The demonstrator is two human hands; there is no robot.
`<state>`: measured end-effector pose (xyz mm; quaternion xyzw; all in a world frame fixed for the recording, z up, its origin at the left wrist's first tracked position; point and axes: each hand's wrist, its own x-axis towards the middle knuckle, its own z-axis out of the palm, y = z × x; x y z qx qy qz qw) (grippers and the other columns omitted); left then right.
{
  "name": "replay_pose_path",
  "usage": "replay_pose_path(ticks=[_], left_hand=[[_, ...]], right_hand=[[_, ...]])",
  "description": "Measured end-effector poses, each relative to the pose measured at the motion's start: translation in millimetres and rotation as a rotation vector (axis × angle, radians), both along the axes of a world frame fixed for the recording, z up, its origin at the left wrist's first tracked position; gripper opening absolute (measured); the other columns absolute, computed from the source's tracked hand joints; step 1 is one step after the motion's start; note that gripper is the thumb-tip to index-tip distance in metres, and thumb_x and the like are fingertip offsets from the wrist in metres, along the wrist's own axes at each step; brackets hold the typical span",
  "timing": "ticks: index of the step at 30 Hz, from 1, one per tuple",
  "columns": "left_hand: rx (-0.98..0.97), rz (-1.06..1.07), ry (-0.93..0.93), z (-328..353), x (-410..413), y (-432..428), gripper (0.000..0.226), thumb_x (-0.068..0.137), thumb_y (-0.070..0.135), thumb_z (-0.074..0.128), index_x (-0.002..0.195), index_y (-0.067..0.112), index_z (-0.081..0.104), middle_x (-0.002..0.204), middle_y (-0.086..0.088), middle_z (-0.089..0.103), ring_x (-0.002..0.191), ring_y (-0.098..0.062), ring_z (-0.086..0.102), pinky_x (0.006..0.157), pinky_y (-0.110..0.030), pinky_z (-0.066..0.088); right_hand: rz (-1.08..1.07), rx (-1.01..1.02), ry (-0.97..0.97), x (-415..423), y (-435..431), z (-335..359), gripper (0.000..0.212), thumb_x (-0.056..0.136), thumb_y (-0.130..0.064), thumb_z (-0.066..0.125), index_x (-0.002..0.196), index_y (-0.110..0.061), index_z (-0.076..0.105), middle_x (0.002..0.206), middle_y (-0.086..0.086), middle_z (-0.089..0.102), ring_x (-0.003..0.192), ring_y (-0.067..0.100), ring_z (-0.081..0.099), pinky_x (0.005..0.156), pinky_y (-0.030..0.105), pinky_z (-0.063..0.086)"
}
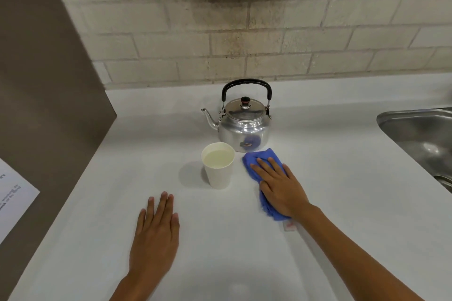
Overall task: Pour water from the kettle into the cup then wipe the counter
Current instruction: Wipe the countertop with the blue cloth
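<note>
A shiny metal kettle [244, 127] with a black handle stands upright near the back of the white counter [220, 239], spout pointing left. Just in front of it, slightly left, a white paper cup [218, 173] holds water almost to the rim. My right hand [281, 187] lies flat on a blue cloth [255, 157], pressing it onto the counter to the right of the cup and just in front of the kettle. My left hand [156, 234] rests flat on the counter, palm down, fingers together, holding nothing, in front of and left of the cup.
A steel sink [420, 139] is set into the counter at the right. A brown panel [49, 105] bounds the counter on the left, with a white sheet of paper [12, 198] on it. A brick wall [244, 32] runs behind, with a fixture mounted high up.
</note>
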<state>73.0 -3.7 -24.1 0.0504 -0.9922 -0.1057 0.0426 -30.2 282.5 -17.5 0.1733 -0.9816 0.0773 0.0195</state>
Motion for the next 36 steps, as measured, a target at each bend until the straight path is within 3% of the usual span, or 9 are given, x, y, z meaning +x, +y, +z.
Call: replay_pose_path(ticks=[6, 10, 14, 19, 24, 26, 29, 32, 36], left_hand=[[-0.015, 0.002, -0.026, 6.0, 1.5, 2.7, 0.106, 0.057, 0.054, -0.046, 0.143, 0.014, 0.001, 0.155, -0.004, 0.002, 0.143, -0.025, -0.004, 0.115, -0.034, -0.002], [-0.015, 0.003, -0.03, 5.1, -0.8, 2.3, 0.097, 0.062, 0.054, -0.04, 0.142, 0.014, -0.003, 0.155, -0.002, -0.001, 0.143, -0.024, -0.006, 0.115, -0.034, -0.003], [-0.02, -0.009, -0.028, 3.7, -0.7, 1.3, 0.087, 0.068, 0.05, -0.028, 0.143, 0.014, 0.0, 0.155, -0.003, 0.001, 0.143, -0.024, -0.003, 0.116, -0.036, 0.0], [0.007, -0.015, -0.025, 3.0, -0.7, 0.8, 0.073, 0.079, 0.044, -0.015, 0.143, 0.014, 0.0, 0.155, -0.002, 0.001, 0.143, -0.023, -0.004, 0.116, -0.035, -0.001], [0.055, -0.003, -0.052, 3.3, -3.3, -1.7, 0.051, 0.097, 0.033, 0.011, 0.143, 0.015, -0.004, 0.156, -0.002, -0.004, 0.143, -0.021, -0.009, 0.116, -0.034, -0.005], [0.136, -0.012, -0.065, 4.3, -5.2, -4.1, 0.051, 0.098, 0.03, 0.016, 0.144, 0.017, -0.002, 0.156, 0.0, -0.005, 0.143, -0.019, -0.011, 0.115, -0.033, -0.007], [0.246, -0.036, -0.099, 7.0, -7.8, -9.2, 0.05, 0.098, 0.028, 0.018, 0.144, 0.017, 0.0, 0.156, 0.001, -0.006, 0.142, -0.015, -0.012, 0.114, -0.03, -0.01], [0.34, -0.029, -0.112, 9.7, -5.7, -14.6, 0.05, 0.098, 0.028, 0.02, 0.144, 0.018, 0.003, 0.156, 0.002, -0.002, 0.142, -0.012, -0.008, 0.113, -0.027, -0.008], [0.417, 0.023, -0.112, 16.1, 2.7, -21.2, 0.049, 0.098, 0.03, 0.02, 0.144, 0.02, 0.004, 0.156, 0.004, 0.002, 0.142, -0.009, -0.004, 0.113, -0.024, -0.005]], right_hand=[[-0.403, 0.02, -0.056, -2.5, 12.5, 17.0, 0.05, 0.098, -0.025, 0.023, 0.147, -0.021, 0.01, 0.158, 0.004, 0.009, 0.144, 0.026, 0.005, 0.116, 0.044, 0.01], [-0.264, 0.031, 0.035, 69.1, -33.8, 11.6, 0.056, 0.086, -0.028, 0.021, 0.137, -0.015, 0.041, 0.144, 0.01, 0.044, 0.132, 0.035, 0.04, 0.106, 0.048, 0.035], [-0.058, 0.045, -0.002, 89.0, -28.2, 7.4, 0.051, 0.093, -0.031, 0.023, 0.144, -0.025, 0.024, 0.153, 0.001, 0.027, 0.141, 0.026, 0.021, 0.113, 0.036, 0.005], [-0.367, 0.106, -0.057, 59.2, 10.9, 13.3, 0.052, 0.097, -0.031, 0.011, 0.146, -0.023, -0.004, 0.158, 0.004, -0.004, 0.145, 0.022, -0.004, 0.118, 0.04, 0.006], [-0.304, 0.081, 0.04, 108.3, -34.7, 13.5, 0.067, 0.09, -0.035, -0.003, 0.14, -0.01, 0.033, 0.147, 0.014, 0.036, 0.135, 0.037, 0.032, 0.111, 0.048, 0.027], [-0.234, 0.069, 0.078, 129.4, -59.4, 14.3, 0.064, 0.095, -0.033, 0.0, 0.133, -0.01, 0.047, 0.139, 0.011, 0.05, 0.129, 0.035, 0.043, 0.112, 0.043, 0.017], [-0.162, 0.01, 0.13, 151.4, -97.3, 9.8, 0.056, 0.094, -0.032, 0.013, 0.142, -0.005, 0.021, 0.143, 0.008, 0.041, 0.139, 0.03, 0.021, 0.108, 0.039, 0.005], [-0.111, 0.013, 0.107, 160.7, -132.4, 8.3, 0.058, 0.092, -0.035, -0.004, 0.142, -0.009, -0.015, 0.152, 0.003, 0.024, 0.137, 0.027, 0.002, 0.107, 0.041, 0.002], [-0.076, 0.026, 0.001, 153.4, -172.9, 19.5, 0.066, 0.092, -0.032, -0.011, 0.143, 0.002, 0.013, 0.136, 0.0, 0.051, 0.133, 0.027, 0.039, 0.107, 0.041, 0.001]])
